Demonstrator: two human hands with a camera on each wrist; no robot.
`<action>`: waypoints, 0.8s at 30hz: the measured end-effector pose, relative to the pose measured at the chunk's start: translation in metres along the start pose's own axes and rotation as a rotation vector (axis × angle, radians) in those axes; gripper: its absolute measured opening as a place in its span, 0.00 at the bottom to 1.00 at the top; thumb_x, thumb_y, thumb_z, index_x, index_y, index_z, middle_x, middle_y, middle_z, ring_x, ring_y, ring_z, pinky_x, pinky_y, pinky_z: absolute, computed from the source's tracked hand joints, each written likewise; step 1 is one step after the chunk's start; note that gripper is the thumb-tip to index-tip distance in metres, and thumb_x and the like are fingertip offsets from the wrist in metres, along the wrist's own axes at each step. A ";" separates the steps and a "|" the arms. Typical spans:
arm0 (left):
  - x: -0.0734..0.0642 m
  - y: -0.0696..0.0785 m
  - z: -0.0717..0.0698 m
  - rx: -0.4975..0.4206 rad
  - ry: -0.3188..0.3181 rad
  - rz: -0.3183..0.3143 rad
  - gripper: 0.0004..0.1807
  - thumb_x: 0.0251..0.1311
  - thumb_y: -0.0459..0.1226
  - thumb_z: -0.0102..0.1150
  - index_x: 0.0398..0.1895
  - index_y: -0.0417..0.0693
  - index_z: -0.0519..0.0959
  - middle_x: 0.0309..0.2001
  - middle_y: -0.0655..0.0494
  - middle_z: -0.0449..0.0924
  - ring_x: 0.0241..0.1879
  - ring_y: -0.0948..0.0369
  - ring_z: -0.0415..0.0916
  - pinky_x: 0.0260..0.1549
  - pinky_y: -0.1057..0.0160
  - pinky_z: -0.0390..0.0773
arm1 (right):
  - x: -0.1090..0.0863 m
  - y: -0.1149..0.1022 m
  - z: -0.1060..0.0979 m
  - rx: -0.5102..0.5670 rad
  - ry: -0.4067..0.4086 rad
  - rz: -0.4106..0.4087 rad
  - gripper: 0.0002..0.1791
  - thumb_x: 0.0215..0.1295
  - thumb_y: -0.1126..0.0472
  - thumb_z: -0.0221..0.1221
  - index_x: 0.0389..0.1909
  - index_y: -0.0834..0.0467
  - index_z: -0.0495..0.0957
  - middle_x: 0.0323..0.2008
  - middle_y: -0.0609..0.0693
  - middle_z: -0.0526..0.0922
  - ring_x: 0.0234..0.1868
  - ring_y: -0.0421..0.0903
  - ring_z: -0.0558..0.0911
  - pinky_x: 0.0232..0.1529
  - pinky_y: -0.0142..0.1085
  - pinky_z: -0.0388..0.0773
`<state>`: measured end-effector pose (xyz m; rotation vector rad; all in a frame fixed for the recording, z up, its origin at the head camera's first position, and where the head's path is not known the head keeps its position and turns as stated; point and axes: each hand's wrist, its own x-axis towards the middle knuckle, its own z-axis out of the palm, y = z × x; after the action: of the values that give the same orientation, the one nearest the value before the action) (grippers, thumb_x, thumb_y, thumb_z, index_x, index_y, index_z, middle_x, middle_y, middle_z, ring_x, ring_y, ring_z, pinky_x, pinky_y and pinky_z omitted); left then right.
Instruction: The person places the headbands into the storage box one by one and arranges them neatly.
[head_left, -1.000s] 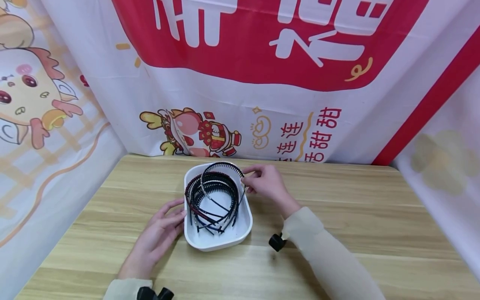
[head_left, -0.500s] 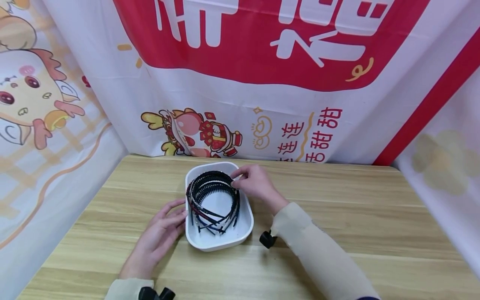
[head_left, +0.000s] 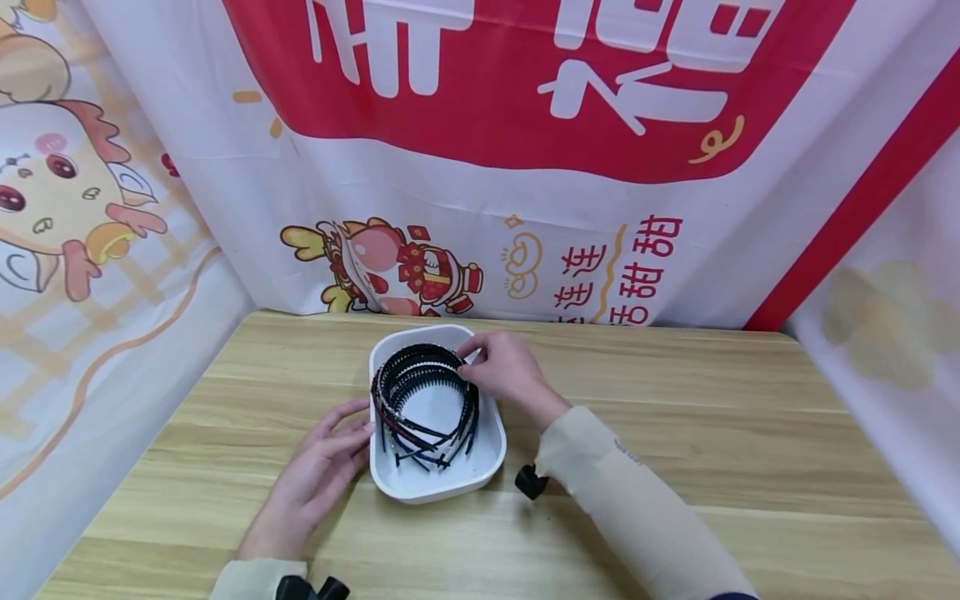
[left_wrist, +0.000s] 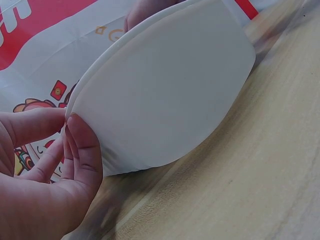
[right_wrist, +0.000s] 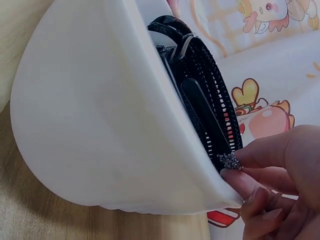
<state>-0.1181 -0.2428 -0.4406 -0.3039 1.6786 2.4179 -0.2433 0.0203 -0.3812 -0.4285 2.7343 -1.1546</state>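
A white plastic bin [head_left: 483,437] on the wooden table holds a stack of hair headbands [head_left: 386,421], mostly black, some with sparkling trim. At the bin's upper right, the right hand [head_left: 506,371] pinches a headband [right_wrist: 231,161] with a glittery silver band between thumb and fingertips. This headband lies right against the stack, close inside the rim. The left hand [head_left: 318,475] rests against the bin's left side with relaxed fingers. In the left wrist view, its fingertips [left_wrist: 75,122] touch the bin's outer wall and rim.
The light wooden table [head_left: 675,400] reaches back to a printed white and red cloth [head_left: 480,192] hanging behind it. Another printed cloth [head_left: 90,333] hangs on the left. A black wrist camera [head_left: 531,482] sits by the right sleeve.
The right hand has moved left and brought its headband, held tilted above the others a second ago, down onto the stack. The left hand stays at the bin's side.
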 end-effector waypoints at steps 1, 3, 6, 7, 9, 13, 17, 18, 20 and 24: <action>0.000 0.000 0.000 0.001 -0.001 0.001 0.21 0.75 0.27 0.54 0.61 0.61 0.78 0.54 0.65 0.86 0.56 0.67 0.82 0.61 0.67 0.81 | 0.000 0.000 0.000 0.003 0.003 -0.002 0.12 0.65 0.60 0.73 0.49 0.51 0.90 0.33 0.49 0.88 0.33 0.43 0.83 0.32 0.33 0.79; 0.000 0.000 0.001 0.001 -0.004 0.003 0.21 0.75 0.27 0.55 0.61 0.61 0.78 0.54 0.65 0.86 0.56 0.67 0.82 0.61 0.67 0.81 | -0.001 0.000 0.000 0.011 0.008 -0.007 0.12 0.65 0.60 0.73 0.49 0.52 0.90 0.33 0.49 0.88 0.33 0.43 0.84 0.32 0.33 0.80; 0.000 0.000 0.002 -0.002 -0.009 0.004 0.21 0.75 0.27 0.54 0.62 0.60 0.77 0.54 0.65 0.86 0.56 0.67 0.82 0.61 0.67 0.82 | -0.002 0.001 0.001 0.014 0.015 -0.016 0.13 0.65 0.61 0.73 0.50 0.54 0.90 0.33 0.49 0.88 0.33 0.43 0.84 0.31 0.33 0.81; 0.000 0.000 0.002 -0.002 -0.009 0.004 0.21 0.75 0.27 0.54 0.62 0.60 0.77 0.54 0.65 0.86 0.56 0.67 0.82 0.61 0.67 0.82 | -0.003 0.001 0.001 0.015 0.016 -0.018 0.13 0.65 0.61 0.73 0.50 0.54 0.90 0.33 0.49 0.88 0.33 0.43 0.84 0.31 0.33 0.81; 0.000 0.000 0.002 -0.002 -0.010 0.004 0.21 0.75 0.27 0.54 0.62 0.60 0.77 0.54 0.65 0.86 0.56 0.67 0.82 0.61 0.67 0.82 | -0.003 0.001 0.001 0.018 0.018 -0.019 0.13 0.65 0.61 0.73 0.50 0.54 0.90 0.33 0.49 0.88 0.32 0.43 0.84 0.31 0.33 0.81; 0.001 0.000 0.001 0.004 -0.019 0.006 0.21 0.75 0.27 0.54 0.63 0.60 0.76 0.54 0.65 0.86 0.57 0.67 0.82 0.61 0.66 0.81 | -0.005 0.002 0.001 0.026 0.036 -0.018 0.12 0.66 0.60 0.72 0.50 0.55 0.89 0.33 0.49 0.88 0.32 0.43 0.83 0.30 0.33 0.81; 0.002 -0.001 -0.002 0.009 -0.023 0.019 0.21 0.75 0.27 0.54 0.63 0.60 0.77 0.54 0.65 0.86 0.57 0.66 0.82 0.61 0.66 0.81 | -0.008 0.003 0.002 0.044 0.062 -0.024 0.12 0.67 0.60 0.72 0.50 0.56 0.89 0.33 0.49 0.88 0.33 0.43 0.83 0.31 0.32 0.81; 0.002 -0.002 -0.003 0.010 -0.023 0.026 0.21 0.75 0.27 0.54 0.63 0.60 0.77 0.54 0.64 0.86 0.56 0.66 0.82 0.61 0.66 0.81 | -0.009 0.003 0.002 0.051 0.068 -0.028 0.12 0.67 0.60 0.72 0.50 0.56 0.89 0.33 0.49 0.88 0.33 0.43 0.83 0.32 0.32 0.81; 0.001 -0.002 -0.006 0.012 -0.029 0.041 0.21 0.75 0.27 0.53 0.62 0.60 0.78 0.54 0.65 0.86 0.55 0.66 0.82 0.60 0.65 0.82 | -0.011 0.004 0.001 0.085 0.073 -0.038 0.13 0.67 0.60 0.72 0.51 0.57 0.89 0.34 0.49 0.88 0.34 0.43 0.83 0.32 0.33 0.82; -0.002 0.001 -0.016 0.035 -0.047 0.075 0.18 0.79 0.30 0.52 0.61 0.59 0.79 0.51 0.65 0.87 0.51 0.66 0.83 0.56 0.65 0.84 | -0.024 0.013 -0.009 0.119 0.100 -0.062 0.15 0.69 0.56 0.71 0.53 0.57 0.87 0.37 0.49 0.88 0.36 0.44 0.84 0.36 0.35 0.84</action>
<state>-0.1157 -0.2579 -0.4449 -0.1806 1.7401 2.4253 -0.2257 0.0423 -0.3837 -0.4553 2.7339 -1.3819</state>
